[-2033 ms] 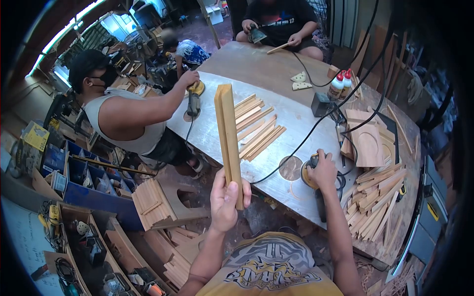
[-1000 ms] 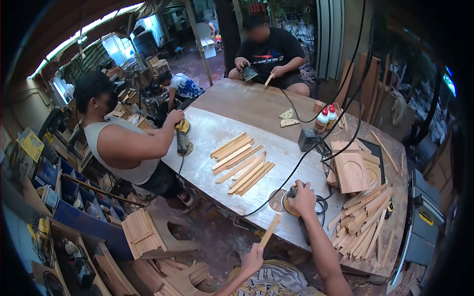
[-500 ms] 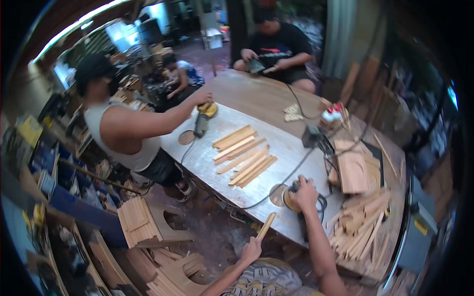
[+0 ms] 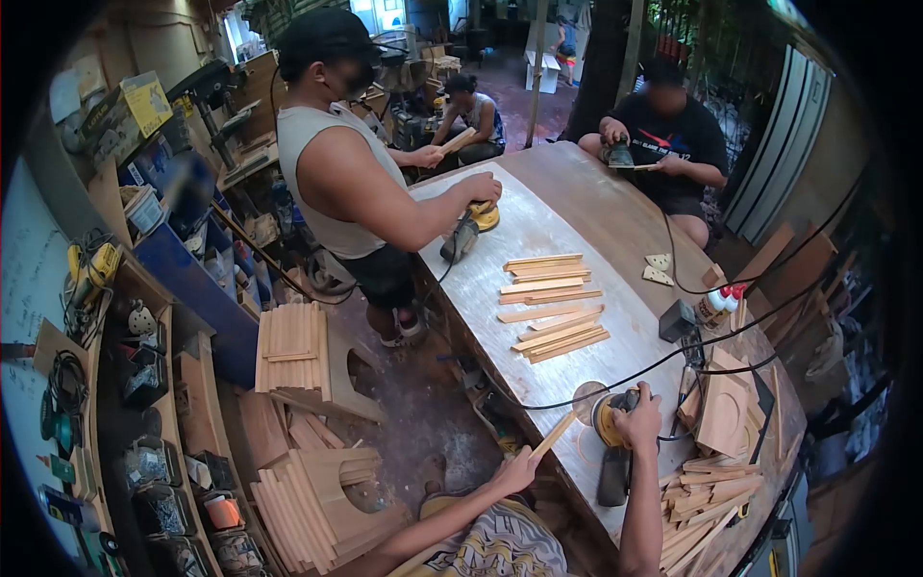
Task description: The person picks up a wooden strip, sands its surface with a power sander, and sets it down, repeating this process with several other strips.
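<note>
The strip (image 4: 556, 434) slants up from the left hand (image 4: 520, 471), which is closed round its lower end. Its top end reaches the near edge of the table (image 4: 615, 226), just beside the sander (image 4: 608, 420). The right hand (image 4: 641, 416) is clamped over the sander's top, fingers wrapped down. The sander sits close to that edge, with a round disc (image 4: 586, 393) touching it on the far side.

Off the edge, the floor (image 4: 423, 404) lies open below the left hand. On the table there is bare room between the sander and the laid-out slats (image 4: 553, 308).

The left fingertips are hidden behind the strip, and the sander's pad cannot be seen under the hand. The person's lower body is cut off by the frame.

A cord (image 4: 663, 361) crosses the table just past the right hand. A heap of offcuts (image 4: 702, 500) crowds the right forearm. A person in a vest (image 4: 336, 183) sands across the far edge, and another person (image 4: 663, 135) sits at the table's end.
</note>
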The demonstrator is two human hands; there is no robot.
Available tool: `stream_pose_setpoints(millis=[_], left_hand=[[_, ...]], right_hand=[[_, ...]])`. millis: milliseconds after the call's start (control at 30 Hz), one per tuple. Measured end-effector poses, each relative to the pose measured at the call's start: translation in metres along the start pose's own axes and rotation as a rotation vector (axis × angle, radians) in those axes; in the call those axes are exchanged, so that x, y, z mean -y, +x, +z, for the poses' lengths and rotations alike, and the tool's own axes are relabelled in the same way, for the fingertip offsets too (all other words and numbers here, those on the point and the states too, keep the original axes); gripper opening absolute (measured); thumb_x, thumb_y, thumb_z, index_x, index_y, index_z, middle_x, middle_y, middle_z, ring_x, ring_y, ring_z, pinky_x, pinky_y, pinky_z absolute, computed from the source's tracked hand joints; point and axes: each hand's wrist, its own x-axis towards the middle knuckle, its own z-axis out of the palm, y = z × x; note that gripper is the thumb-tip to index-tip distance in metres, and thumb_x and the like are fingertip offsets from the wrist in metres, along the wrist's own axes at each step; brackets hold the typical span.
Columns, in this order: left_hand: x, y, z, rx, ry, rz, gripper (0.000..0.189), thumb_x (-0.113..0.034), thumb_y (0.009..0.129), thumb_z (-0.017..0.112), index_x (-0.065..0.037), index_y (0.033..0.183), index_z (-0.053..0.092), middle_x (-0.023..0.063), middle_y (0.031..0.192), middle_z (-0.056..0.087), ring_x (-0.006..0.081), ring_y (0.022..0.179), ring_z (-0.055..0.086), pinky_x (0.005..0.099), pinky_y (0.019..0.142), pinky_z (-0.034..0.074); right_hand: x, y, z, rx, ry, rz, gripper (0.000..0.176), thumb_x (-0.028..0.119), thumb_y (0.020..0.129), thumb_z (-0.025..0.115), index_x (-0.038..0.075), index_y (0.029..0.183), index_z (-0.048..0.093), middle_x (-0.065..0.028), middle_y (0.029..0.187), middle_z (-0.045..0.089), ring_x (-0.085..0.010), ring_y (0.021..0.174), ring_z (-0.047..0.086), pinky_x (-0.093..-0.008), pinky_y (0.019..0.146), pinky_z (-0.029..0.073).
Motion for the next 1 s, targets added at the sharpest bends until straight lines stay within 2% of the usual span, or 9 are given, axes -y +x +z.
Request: stream_pose_setpoints(millis=[100,133,233,267,367,567,1000], left_hand=[[-0.004,0.007,0.002,-0.009,0.007,-0.024,0.037,-0.041,0.106,0.043,-0.004,0.101,0.049,0.0314,0.088,0.066,0.0562,0.089,0.062,0.0646,0.075,0.046],[-0.009,0.007,0.001,0.023,0.032,-0.068,0.041,-0.043,0.107,0.040,-0.004,0.104,0.050,0.0328,0.093,0.067,0.0568,0.094,0.061,0.0649,0.080,0.046],[-0.014,0.006,0.004,0.051,0.078,-0.115,0.045,-0.045,0.107,0.038,-0.003,0.109,0.053,0.0339,0.097,0.066,0.0573,0.097,0.061,0.0648,0.084,0.047],[-0.014,0.008,0.004,0.118,0.121,-0.175,0.046,-0.044,0.108,0.035,-0.003,0.117,0.053,0.0313,0.106,0.067,0.0540,0.108,0.061,0.0626,0.090,0.049],[-0.013,0.010,0.005,0.138,0.173,-0.161,0.047,-0.043,0.108,0.035,-0.001,0.118,0.054,0.0323,0.110,0.067,0.0534,0.111,0.061,0.0620,0.093,0.048],[-0.026,0.008,-0.010,0.165,0.202,-0.143,0.047,-0.041,0.108,0.036,0.002,0.116,0.055,0.0339,0.111,0.066,0.0534,0.109,0.061,0.0623,0.092,0.049],[-0.022,0.011,-0.008,0.140,0.199,-0.146,0.047,-0.041,0.107,0.037,0.001,0.115,0.056,0.0344,0.109,0.066,0.0543,0.111,0.060,0.0627,0.092,0.048]], right_hand=[[0.004,0.006,-0.001,0.000,-0.016,-0.027,0.076,0.027,0.069,0.080,0.017,0.137,0.048,-0.0249,0.120,0.052,-0.0482,0.098,0.066,-0.0538,0.085,0.055],[0.009,0.005,-0.004,0.003,-0.030,-0.010,0.075,0.027,0.069,0.080,0.017,0.136,0.048,-0.0245,0.119,0.053,-0.0479,0.098,0.066,-0.0537,0.085,0.055],[0.008,0.002,-0.001,-0.013,-0.031,0.001,0.073,0.027,0.070,0.081,0.017,0.135,0.049,-0.0236,0.117,0.054,-0.0472,0.097,0.066,-0.0533,0.083,0.056],[0.007,0.002,0.000,-0.039,-0.021,-0.006,0.072,0.027,0.070,0.081,0.017,0.134,0.049,-0.0232,0.116,0.054,-0.0468,0.096,0.066,-0.0531,0.082,0.056],[0.005,0.002,0.003,-0.078,-0.009,-0.020,0.071,0.027,0.069,0.081,0.018,0.133,0.050,-0.0225,0.115,0.055,-0.0457,0.094,0.067,-0.0530,0.080,0.056],[0.012,-0.001,0.001,-0.100,-0.032,0.015,0.070,0.026,0.070,0.079,0.018,0.133,0.051,-0.0220,0.114,0.055,-0.0445,0.092,0.067,-0.0528,0.080,0.055],[0.012,-0.002,0.003,-0.108,-0.023,0.035,0.071,0.028,0.071,0.078,0.018,0.135,0.050,-0.0231,0.116,0.056,-0.0450,0.093,0.066,-0.0520,0.082,0.055]])
